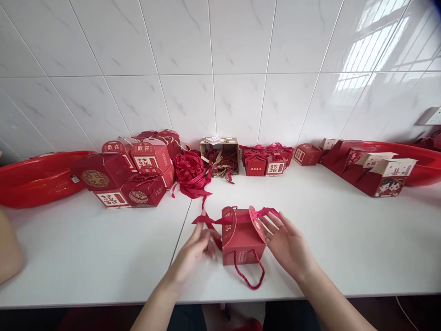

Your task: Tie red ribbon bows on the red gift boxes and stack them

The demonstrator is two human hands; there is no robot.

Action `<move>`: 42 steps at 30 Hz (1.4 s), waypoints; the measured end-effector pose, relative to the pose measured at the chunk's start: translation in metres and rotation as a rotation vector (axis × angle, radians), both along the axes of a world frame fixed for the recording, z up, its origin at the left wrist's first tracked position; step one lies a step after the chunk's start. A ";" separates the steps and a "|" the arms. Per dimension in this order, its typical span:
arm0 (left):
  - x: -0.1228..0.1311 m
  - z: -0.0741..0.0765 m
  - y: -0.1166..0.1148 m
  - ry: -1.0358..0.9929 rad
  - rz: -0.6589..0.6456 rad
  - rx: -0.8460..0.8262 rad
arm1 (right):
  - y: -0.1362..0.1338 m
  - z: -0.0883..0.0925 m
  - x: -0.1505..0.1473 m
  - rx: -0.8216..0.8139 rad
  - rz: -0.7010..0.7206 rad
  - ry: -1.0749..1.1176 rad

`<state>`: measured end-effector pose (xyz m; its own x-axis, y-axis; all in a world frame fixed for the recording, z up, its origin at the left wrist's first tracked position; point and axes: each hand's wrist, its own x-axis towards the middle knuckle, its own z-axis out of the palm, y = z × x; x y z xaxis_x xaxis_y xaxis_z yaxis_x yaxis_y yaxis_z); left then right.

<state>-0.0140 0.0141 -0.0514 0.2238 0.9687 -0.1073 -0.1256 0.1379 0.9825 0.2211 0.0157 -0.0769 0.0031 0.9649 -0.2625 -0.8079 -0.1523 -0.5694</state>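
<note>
A red gift box (244, 241) with a twisted rope handle (248, 285) hanging down its front stands near the table's front edge. Red ribbon (241, 219) runs across its top through the two raised side flaps, with an end out at each side. At the box's left side, my left hand (196, 250) is by the ribbon; its fingers are curled and partly blurred, so its hold is unclear. My right hand (287, 243) has its fingers spread at the box's right side, beside the ribbon end.
Behind lie a ribbon heap (190, 172), an open carton (237, 158) of small pieces and red boxes (274, 166). Stacked boxes (144, 158) and a red basin (37, 177) are left; more boxes (389, 179) and another basin (427, 163) are right. Someone's arm (8, 248) shows far left.
</note>
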 end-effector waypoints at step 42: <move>0.057 0.132 0.043 -0.095 0.179 0.652 | 0.026 0.143 -0.011 0.856 -0.367 -0.896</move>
<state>0.0429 0.0573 0.0801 0.0342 0.8519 0.5227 -0.1812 -0.5090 0.8415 0.2099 0.0417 0.0656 0.1550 0.7295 0.6662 -0.0125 0.6758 -0.7370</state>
